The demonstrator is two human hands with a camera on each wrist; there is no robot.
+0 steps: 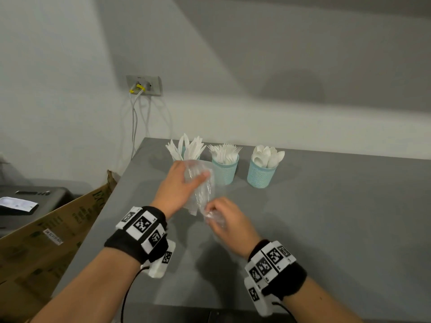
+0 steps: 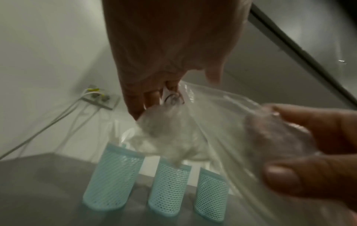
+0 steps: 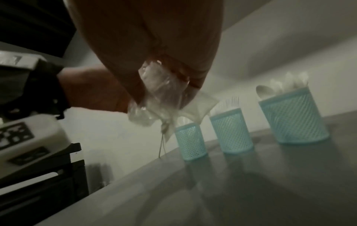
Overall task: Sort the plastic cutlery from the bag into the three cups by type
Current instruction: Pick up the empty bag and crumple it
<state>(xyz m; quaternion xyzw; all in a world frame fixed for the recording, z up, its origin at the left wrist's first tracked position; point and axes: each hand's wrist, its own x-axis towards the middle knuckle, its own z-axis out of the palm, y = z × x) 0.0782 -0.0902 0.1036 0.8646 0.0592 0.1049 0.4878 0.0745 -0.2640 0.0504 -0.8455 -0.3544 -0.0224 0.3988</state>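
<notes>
A clear plastic bag (image 1: 203, 191) hangs crumpled between my two hands above the grey table (image 1: 326, 229). My left hand (image 1: 180, 183) grips its upper end, fingers curled round the film (image 2: 168, 122). My right hand (image 1: 224, 217) pinches the lower end, bunched in its fingers (image 3: 156, 94). No cutlery shows inside the bag. At the table's back stand three light blue mesh cups: the left cup (image 1: 186, 151) holds white knives, the middle cup (image 1: 225, 170) forks, the right cup (image 1: 261, 174) spoons. The left hand partly hides the knife cup.
A brown cardboard box (image 1: 46, 241) leans against the table's left edge. Beyond it sits a dark machine (image 1: 30, 201) with a paper slip on top. A wall socket (image 1: 144, 85) with cables hangs above the table's back left corner.
</notes>
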